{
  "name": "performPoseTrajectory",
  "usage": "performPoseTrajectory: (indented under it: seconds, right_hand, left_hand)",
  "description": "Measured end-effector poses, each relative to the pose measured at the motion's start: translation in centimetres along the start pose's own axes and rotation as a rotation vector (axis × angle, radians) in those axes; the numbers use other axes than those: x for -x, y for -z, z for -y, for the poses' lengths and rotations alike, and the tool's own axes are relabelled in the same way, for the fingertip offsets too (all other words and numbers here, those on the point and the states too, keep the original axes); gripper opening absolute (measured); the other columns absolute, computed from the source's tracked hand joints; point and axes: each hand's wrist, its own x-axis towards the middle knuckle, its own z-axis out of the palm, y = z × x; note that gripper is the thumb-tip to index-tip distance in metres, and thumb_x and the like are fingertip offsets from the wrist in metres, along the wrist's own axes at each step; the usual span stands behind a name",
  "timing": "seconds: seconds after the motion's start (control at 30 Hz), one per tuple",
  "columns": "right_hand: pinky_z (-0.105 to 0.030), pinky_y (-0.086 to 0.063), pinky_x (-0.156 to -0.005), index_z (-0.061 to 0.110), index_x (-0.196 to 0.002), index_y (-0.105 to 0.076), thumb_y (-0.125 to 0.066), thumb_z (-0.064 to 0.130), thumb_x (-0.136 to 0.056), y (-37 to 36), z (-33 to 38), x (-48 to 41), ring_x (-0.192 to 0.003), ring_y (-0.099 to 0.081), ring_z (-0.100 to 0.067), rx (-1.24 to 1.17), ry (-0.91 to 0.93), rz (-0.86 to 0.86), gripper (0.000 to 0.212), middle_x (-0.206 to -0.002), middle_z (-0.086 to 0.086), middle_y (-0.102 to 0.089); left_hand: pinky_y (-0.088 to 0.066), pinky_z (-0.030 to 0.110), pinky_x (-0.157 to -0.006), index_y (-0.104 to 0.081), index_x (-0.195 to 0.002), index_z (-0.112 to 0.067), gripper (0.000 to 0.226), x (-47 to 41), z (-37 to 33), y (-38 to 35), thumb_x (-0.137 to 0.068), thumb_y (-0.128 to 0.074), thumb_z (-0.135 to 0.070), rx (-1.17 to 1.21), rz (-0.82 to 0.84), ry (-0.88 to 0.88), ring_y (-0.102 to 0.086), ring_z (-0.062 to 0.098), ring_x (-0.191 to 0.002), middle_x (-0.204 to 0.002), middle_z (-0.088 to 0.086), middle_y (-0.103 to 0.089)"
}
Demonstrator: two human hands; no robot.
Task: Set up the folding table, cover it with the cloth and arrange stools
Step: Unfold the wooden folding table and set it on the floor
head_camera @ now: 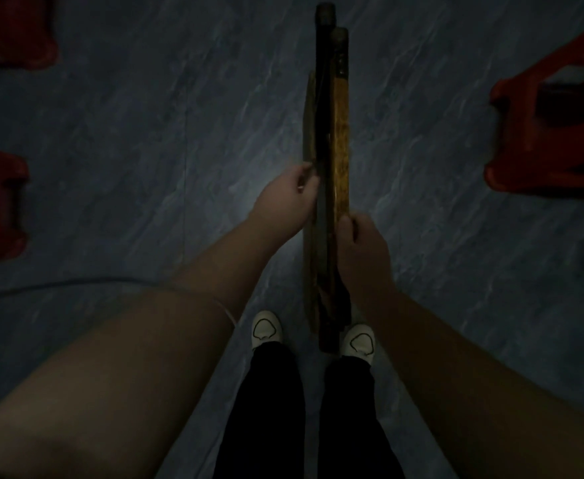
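Grey-blue marbled floor (138,140) throughout; pair of white shoes (266,330) at six o'clock, black trousers (262,409) just beneath.

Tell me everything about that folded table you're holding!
The folding table is folded flat and seen edge-on: thin worn brown wood-look panels with dark legs tucked between, capped leg ends poking out at the far end. It stands on edge over the grey floor, its near end between the white shoes. The left hand grips its left panel, the right hand its right.

Both hands (288,198) (363,250) grip folded table (339,140) edgewise.
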Motion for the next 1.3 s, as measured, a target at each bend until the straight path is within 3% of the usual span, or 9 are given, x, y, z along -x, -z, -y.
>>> performPoseTrajectory:
  seconds: [0.13, 0.23, 0.33, 0.43, 0.5, 0.63, 0.93, 1.07, 1.3]
  right_hand:
    - [-0.023, -0.041, -0.061, 0.020, -0.115, -0.059, -0.038, 0.029, -0.104, 1.5, -1.1, 0.8, -0.070, -0.057, -0.003, 0.021, 0.025, 0.055, 0.025, -0.080, 0.008, -0.058]
    - [-0.029, -0.050, -0.070, 0.021, -0.128, -0.057, -0.039, 0.029, -0.104, 2.5, -2.1, 1.8, -0.076, -0.060, -0.004, 0.053, 0.083, 0.105, 0.031, -0.090, 0.008, -0.063]
    - [-0.028, -0.049, -0.088, 0.020, -0.138, -0.051, -0.042, 0.023, -0.103, 3.9, -3.6, 3.2, -0.099, -0.060, -0.009, 0.163, 0.176, 0.144, 0.037, -0.118, 0.001, -0.064]
    - [-0.040, -0.036, -0.112, 0.011, -0.144, -0.046, -0.048, 0.016, -0.097, 5.5, -6.5, 4.9, -0.131, -0.045, -0.024, 0.404, 0.331, 0.119, 0.048, -0.141, -0.009, -0.052]
    - [-0.051, -0.039, -0.111, 0.008, -0.143, -0.046, -0.051, 0.015, -0.091, 6.3, -8.7, 6.4, -0.136, -0.040, -0.030, 0.543, 0.403, 0.095, 0.052, -0.144, -0.015, -0.047]
    - [-0.057, -0.039, -0.109, 0.014, -0.146, -0.039, -0.055, 0.020, -0.089, 7.0, -11.8, 10.3, -0.143, -0.031, -0.033, 0.683, 0.387, 0.113, 0.059, -0.152, -0.012, -0.039]
    - [-0.053, -0.027, -0.119, 0.015, -0.155, -0.027, -0.049, 0.029, -0.095, 5.6, -15.4, 22.1, -0.149, -0.021, -0.032, 0.703, 0.407, 0.075, 0.065, -0.161, -0.011, -0.028]
    - [-0.054, -0.031, -0.116, 0.013, -0.154, -0.029, -0.038, 0.035, -0.093, 6.0, -15.3, 27.2, -0.146, -0.025, -0.034, 0.692, 0.421, 0.043, 0.066, -0.158, -0.014, -0.032]
    - [-0.049, -0.025, -0.120, 0.015, -0.155, -0.027, -0.042, 0.035, -0.097, 6.4, -16.1, 29.6, -0.149, -0.022, -0.030, 0.626, 0.419, -0.018, 0.064, -0.160, -0.012, -0.029]
  left_hand:
    - [-0.037, 0.026, -0.100, -0.042, -0.148, -0.018, 0.046, 3.9, 2.5, -0.7, -0.102, -0.047, -0.027, -0.196, 0.055, -0.086, -0.051, 0.024, -0.129, -0.143, 0.009, -0.054]
    - [-0.032, 0.036, -0.113, -0.030, -0.153, -0.017, 0.056, 7.0, 4.2, -1.6, -0.101, -0.047, -0.029, -0.470, 0.078, -0.169, -0.038, 0.026, -0.140, -0.152, 0.009, -0.042]
    - [-0.025, 0.046, -0.118, -0.015, -0.157, -0.020, 0.064, 10.1, 5.7, -2.9, -0.101, -0.041, -0.036, -0.707, 0.103, -0.137, -0.018, 0.029, -0.150, -0.163, 0.010, -0.020]
    - [-0.023, 0.048, -0.120, -0.010, -0.158, -0.022, 0.067, 13.9, 7.0, -4.2, -0.100, -0.041, -0.037, -0.782, 0.110, -0.104, -0.011, 0.031, -0.151, -0.165, 0.009, -0.014]
    - [-0.023, 0.048, -0.120, -0.010, -0.158, -0.022, 0.068, 16.4, 8.1, -5.1, -0.099, -0.042, -0.036, -0.799, 0.111, -0.089, -0.012, 0.031, -0.151, -0.165, 0.009, -0.015]
    - [-0.020, 0.048, -0.120, -0.015, -0.157, -0.020, 0.068, 21.0, 9.5, -6.5, -0.098, -0.044, -0.035, -0.771, 0.085, -0.070, -0.013, 0.031, -0.151, -0.164, 0.009, -0.018]
    - [-0.021, 0.053, -0.119, -0.018, -0.157, -0.017, 0.069, 31.3, 12.9, -8.2, -0.098, -0.039, -0.045, -0.745, -0.049, -0.162, -0.014, 0.034, -0.151, -0.163, 0.015, -0.018]
    - [-0.023, 0.053, -0.119, -0.021, -0.157, -0.016, 0.069, 35.5, 12.8, -7.2, -0.097, -0.033, -0.048, -0.728, -0.098, -0.187, -0.015, 0.034, -0.150, -0.163, 0.014, -0.021]
    - [-0.017, 0.050, -0.121, -0.016, -0.157, -0.018, 0.067, 37.5, 12.7, -7.4, -0.100, -0.038, -0.045, -0.684, -0.097, -0.198, -0.010, 0.030, -0.152, -0.165, 0.011, -0.015]
